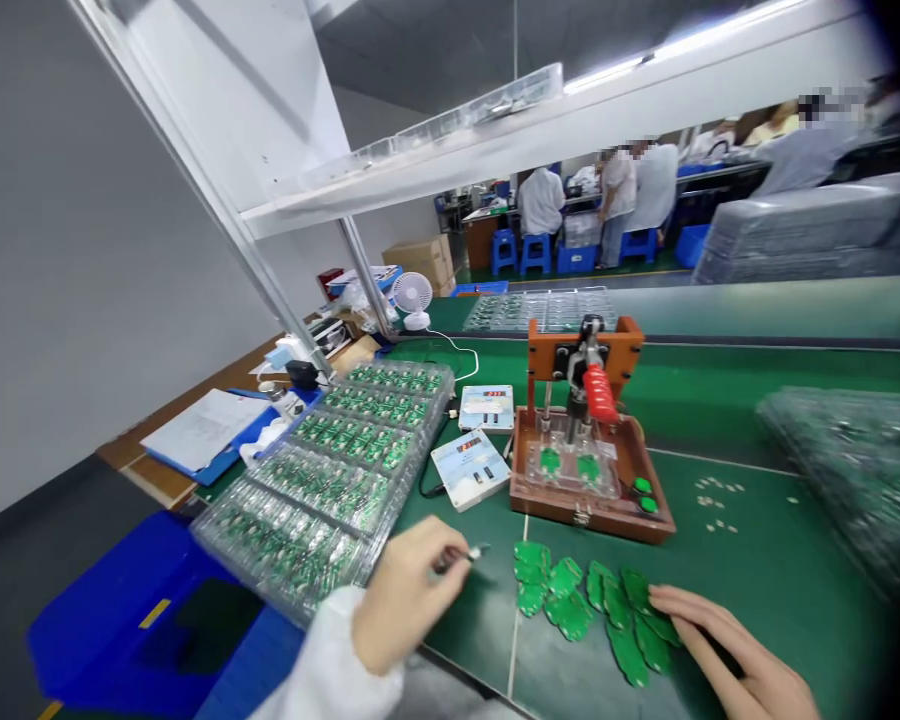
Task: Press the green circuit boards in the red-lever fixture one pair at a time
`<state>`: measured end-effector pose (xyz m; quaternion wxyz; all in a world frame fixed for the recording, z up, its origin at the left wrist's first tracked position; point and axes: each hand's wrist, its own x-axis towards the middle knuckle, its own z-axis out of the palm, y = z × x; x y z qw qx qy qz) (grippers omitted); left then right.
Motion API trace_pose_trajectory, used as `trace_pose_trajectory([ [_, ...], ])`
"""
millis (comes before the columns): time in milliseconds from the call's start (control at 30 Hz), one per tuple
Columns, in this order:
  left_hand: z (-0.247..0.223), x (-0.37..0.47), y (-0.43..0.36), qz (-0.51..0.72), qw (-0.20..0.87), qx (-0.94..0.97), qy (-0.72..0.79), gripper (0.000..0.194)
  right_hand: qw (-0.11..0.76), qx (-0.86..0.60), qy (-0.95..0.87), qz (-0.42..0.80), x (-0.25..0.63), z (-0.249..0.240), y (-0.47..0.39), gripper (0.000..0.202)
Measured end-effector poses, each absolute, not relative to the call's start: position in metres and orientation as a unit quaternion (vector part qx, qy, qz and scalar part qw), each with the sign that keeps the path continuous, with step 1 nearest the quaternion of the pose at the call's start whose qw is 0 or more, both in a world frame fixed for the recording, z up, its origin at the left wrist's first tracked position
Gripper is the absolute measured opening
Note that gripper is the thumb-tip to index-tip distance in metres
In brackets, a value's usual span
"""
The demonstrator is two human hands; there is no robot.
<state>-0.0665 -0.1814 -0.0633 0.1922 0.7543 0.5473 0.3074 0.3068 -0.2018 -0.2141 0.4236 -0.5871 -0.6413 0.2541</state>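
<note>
My left hand point(416, 590) is closed in a pinch over the front edge of the table. A small pale part point(478, 552) sticks out between its thumb and finger; its kind is too small to tell. My right hand point(742, 650) lies low on the right, fingers stretched out, with its fingertips at the edge of a spread of green circuit boards point(630, 620). More green boards point(568, 600) lie overlapping to the left of these. Behind them stands a wooden test fixture point(592, 515) with a red-handled toggle clamp point(600, 393) and two green boards in its clear nest.
A clear tray point(322, 460) full of boards stands at left, beside two white meter boxes point(471, 468). Small pale pieces point(720, 488) are scattered right of the fixture. Another clear tray stack point(847, 460) stands far right. A small fan point(412, 295) and shelf point(435, 150) are behind.
</note>
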Motion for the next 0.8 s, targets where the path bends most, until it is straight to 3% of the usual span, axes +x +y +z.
trace_pose_trajectory([
  [167, -0.13, -0.009, -0.173, 0.258, 0.172, 0.752, 0.581, 0.016, 0.425, -0.592, -0.636, 0.254, 0.3, -0.195, -0.204, 0.045],
  [300, -0.136, -0.011, -0.166, 0.25, 0.239, 0.744, 0.572, 0.005, 0.441, -0.591, -0.63, 0.245, 0.298, -0.193, -0.206, 0.041],
  [433, -0.124, -0.013, -0.154, 0.325, 0.257, 0.721, 0.556, 0.025, 0.475, -0.57, -0.633, 0.222, 0.29, -0.169, -0.202, 0.03],
  [567, -0.125, -0.004, -0.119, 0.473, 0.146, 0.702, 0.512, 0.038, 0.521, -0.514, -0.663, 0.158, 0.267, -0.105, -0.178, 0.02],
  [667, -0.132, 0.013, -0.097, 0.557, 0.08, 0.682, 0.468, 0.048, 0.573, -0.474, -0.664, 0.075, 0.248, -0.055, -0.146, 0.027],
  [800, -0.145, 0.028, -0.097, 0.579, 0.076, 0.693, 0.422, 0.05, 0.598, -0.404, -0.691, -0.033, 0.233, -0.019, -0.104, 0.047],
])
